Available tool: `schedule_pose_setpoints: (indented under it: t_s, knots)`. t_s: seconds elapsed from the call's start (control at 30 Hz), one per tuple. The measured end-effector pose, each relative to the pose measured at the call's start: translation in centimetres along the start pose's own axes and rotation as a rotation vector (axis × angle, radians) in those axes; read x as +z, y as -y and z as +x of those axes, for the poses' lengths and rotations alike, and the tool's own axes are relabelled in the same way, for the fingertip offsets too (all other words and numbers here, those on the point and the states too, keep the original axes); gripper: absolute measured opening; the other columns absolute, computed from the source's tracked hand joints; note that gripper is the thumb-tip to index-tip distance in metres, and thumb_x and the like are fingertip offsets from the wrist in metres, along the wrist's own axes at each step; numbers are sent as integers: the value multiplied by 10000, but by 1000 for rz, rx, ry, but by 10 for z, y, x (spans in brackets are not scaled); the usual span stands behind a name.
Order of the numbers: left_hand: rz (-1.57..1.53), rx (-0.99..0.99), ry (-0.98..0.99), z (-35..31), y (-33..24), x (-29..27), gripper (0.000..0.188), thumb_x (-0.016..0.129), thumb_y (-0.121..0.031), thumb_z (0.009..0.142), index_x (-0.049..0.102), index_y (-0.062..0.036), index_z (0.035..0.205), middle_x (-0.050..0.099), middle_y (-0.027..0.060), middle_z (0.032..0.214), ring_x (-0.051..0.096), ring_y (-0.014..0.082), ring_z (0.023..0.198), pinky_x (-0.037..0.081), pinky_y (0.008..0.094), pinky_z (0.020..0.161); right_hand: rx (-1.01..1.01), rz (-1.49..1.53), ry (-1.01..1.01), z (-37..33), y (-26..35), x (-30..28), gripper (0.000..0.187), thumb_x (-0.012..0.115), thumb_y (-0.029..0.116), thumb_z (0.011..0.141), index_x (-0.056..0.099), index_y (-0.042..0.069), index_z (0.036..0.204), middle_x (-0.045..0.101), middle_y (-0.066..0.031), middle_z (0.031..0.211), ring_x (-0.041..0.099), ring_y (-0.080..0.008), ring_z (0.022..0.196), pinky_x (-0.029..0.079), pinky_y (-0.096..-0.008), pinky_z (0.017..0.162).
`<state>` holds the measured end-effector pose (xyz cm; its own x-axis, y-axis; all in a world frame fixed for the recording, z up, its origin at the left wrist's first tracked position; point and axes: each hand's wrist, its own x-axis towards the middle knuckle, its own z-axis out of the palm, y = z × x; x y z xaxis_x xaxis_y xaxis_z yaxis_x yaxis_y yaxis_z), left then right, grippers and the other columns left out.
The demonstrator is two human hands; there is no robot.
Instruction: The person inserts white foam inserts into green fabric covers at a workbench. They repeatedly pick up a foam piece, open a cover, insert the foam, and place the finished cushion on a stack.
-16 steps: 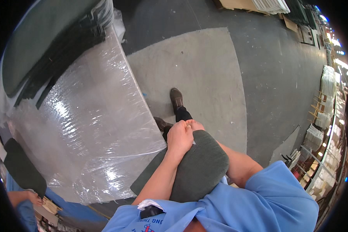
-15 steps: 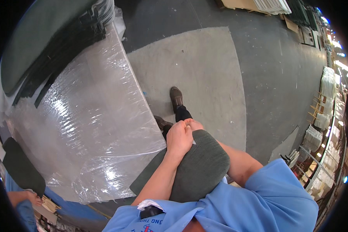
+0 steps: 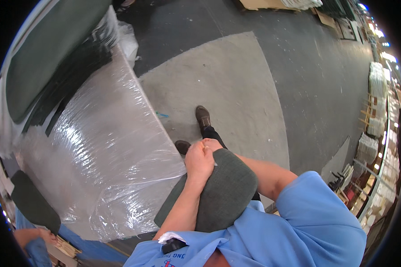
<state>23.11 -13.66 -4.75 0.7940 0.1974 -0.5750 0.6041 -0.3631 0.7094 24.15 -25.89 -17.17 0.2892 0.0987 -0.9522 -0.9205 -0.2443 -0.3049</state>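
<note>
A dark green, fabric-covered panel [image 3: 229, 189] with rounded corners leans against my body, tucked between my forearms. My left forearm crosses over it, while the right one passes behind its far edge. Just beyond its upper left corner, my left hand [image 3: 199, 162] and my right hand [image 3: 213, 144] meet, both closed with the fingers curled. Whatever lies in the fingers is hidden. A small white scrap shows beside my left hand. Under my left forearm, a second dark green piece [image 3: 170, 202] sticks out; whether it is separate I cannot tell.
To my left stands a large load wrapped in clear film [image 3: 116, 124], with a stack of dark green panels [image 3: 53, 53] on it. At lower left another person's hand [image 3: 47, 236] is by a similar panel [image 3: 33, 200]. Wrapped goods [image 3: 376, 98] line the right side.
My view has shifted slightly, and the wrapped load sits lower in it. My hands stay together by the panel. The other person's hand and panel appear a little lower.
</note>
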Motion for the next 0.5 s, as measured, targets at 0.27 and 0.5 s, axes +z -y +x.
schedule_pose_setpoints:
  t_s: [0.27,0.5]
  knots:
    - [-22,-28,2,3,18,-5,304,669,-176,960,535,4,755,547,81,653,517,157,643,444,368,627,74,157,-41,-38,25,20,244,666,271,1035,702,31,1056,709,-71,882,661,-177,786,538,-369,700]
    - [-46,-64,53,1,15,-16,344,664,-152,987,475,-21,730,461,27,636,427,115,627,390,343,586,-529,791,-95,-132,34,-39,375,488,335,1127,619,-5,1215,688,-94,865,659,-184,862,522,-342,856]
